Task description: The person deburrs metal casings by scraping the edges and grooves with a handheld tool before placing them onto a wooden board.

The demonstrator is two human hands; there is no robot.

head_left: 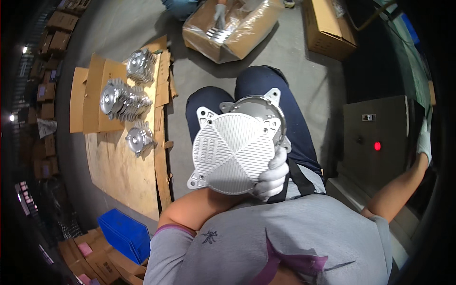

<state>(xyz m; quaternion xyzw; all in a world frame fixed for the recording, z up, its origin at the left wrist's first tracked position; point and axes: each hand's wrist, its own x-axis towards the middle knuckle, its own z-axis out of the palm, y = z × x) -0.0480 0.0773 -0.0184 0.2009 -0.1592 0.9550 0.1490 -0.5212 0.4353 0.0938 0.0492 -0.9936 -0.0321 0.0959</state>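
My left hand (273, 176), in a white glove, is closed round the right edge of a round silvery metal cover (232, 154) with ribbed quarters and mounting lugs. Behind it, over my knees, a second round metal cover (259, 108) shows a hollow side; whether the same hand bears it is hidden. My left forearm passes below the covers. Far to the right, my gloved right hand (424, 140) reaches up beside a grey control box (380, 142) with a lit red light. Its fingers are not clear against the machine's edge.
Left, a wooden board (118, 173) bears stacked metal covers (124, 99) beside an open carton (97, 95). A blue box (124, 235) lies at lower left. Ahead, another person's gloved hand (220, 16) reaches into a plastic-lined carton (204, 40). Another carton (327, 31) stands far right.
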